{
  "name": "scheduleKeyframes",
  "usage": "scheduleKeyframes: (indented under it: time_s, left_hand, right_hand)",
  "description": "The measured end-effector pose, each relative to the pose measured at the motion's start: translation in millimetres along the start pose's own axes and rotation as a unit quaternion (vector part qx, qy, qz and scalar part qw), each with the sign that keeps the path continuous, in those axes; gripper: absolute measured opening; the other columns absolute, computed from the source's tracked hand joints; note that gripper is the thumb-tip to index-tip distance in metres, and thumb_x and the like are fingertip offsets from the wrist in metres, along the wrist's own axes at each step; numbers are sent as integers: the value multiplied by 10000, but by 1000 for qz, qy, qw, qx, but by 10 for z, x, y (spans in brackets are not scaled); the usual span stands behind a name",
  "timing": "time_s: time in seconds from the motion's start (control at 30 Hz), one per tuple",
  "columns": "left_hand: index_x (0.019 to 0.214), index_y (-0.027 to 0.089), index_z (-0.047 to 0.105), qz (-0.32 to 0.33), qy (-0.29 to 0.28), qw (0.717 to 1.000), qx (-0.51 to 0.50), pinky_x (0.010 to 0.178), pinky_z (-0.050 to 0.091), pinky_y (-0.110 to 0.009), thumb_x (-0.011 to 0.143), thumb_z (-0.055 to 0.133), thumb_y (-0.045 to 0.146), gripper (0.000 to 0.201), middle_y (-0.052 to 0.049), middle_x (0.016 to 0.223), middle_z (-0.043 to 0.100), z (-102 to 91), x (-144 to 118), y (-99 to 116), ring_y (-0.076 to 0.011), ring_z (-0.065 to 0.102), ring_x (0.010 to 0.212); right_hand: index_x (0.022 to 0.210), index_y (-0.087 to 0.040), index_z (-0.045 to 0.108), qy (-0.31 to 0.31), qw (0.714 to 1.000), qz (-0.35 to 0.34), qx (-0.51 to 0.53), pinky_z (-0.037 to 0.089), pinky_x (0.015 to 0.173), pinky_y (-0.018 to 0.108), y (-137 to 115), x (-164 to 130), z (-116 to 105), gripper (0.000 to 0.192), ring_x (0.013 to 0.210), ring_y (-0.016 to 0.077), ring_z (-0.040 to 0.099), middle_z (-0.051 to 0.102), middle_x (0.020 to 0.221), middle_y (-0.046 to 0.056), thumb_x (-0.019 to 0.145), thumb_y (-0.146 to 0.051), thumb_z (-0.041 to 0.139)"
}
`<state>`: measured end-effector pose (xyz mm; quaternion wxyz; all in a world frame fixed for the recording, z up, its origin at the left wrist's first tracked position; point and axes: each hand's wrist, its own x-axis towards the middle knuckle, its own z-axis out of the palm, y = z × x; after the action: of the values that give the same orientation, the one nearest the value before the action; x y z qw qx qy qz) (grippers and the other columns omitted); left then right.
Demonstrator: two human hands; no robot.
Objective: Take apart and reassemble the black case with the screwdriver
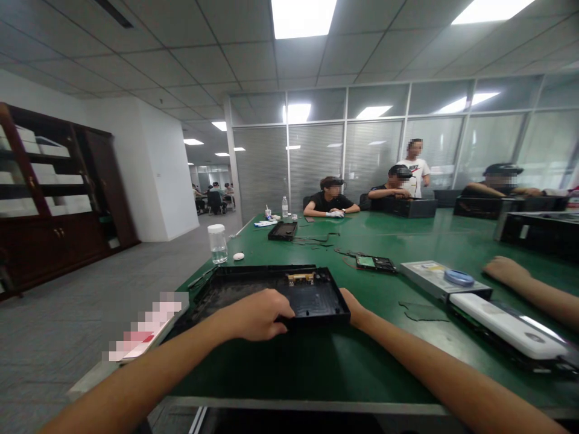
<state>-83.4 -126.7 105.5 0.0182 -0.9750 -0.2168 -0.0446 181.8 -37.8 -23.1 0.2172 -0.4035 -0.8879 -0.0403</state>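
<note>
Left hand point(257, 314) clamped over near rim of black case shell point(271, 293) at table's six o'clock; right hand point(355, 307) pressed to its right corner, fingers hidden, grip impossible to tell. Shell opened, mostly stripped; brass fitting point(300, 278) still mounted. Circuit board point(375, 263) lying loose toward one o'clock. Remaining steps unclear. Far co-workers indistinct.

A black plastic tray-like casing point(271, 292) lies flat on the green table, near the front edge, left of centre; its open side faces up — shallow walls, dusty floor, a small brass-coloured fitting at the far wall. Both hands grip its near edge.
</note>
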Motion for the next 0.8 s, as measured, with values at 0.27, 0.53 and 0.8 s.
scheduleKeyframes:
  time_s: [0.27, 0.53, 0.8]
  left_hand:
    - [718, 167, 601, -3, -37, 999, 13, 691, 432, -241, 716, 598, 166, 3, -19, 726, 616, 466, -162, 182, -158, 576, 723]
    - [783, 199, 652, -26, -93, 995, -2, 611, 431, -244, 689, 628, 259, 114, -19, 700, 642, 643, -59, 126, -175, 587, 680]
    - [978, 198, 614, 21, -42, 999, 11, 702, 425, -224, 743, 614, 316, 263, -34, 868, 618, 713, 729, -419, -159, 562, 811]
  right_hand:
    - [1151, -174, 524, -21, 988, 18, -150, 397, 907, 376, 742, -380, -131, 438, 1084, 234, 487, 396, 1326, 113, 729, -84, 445]
    - [953, -181, 618, -9, 998, 56, -32, 382, 883, 336, 1001, -415, -197, 261, 1006, 209, 510, 602, 1033, 85, 733, -123, 491]
    - [832, -168, 602, 62, 990, 86, 88, 409, 750, 302, 606, -236, -132, 220, 789, 179, 540, 616, 829, 64, 841, -294, 421]
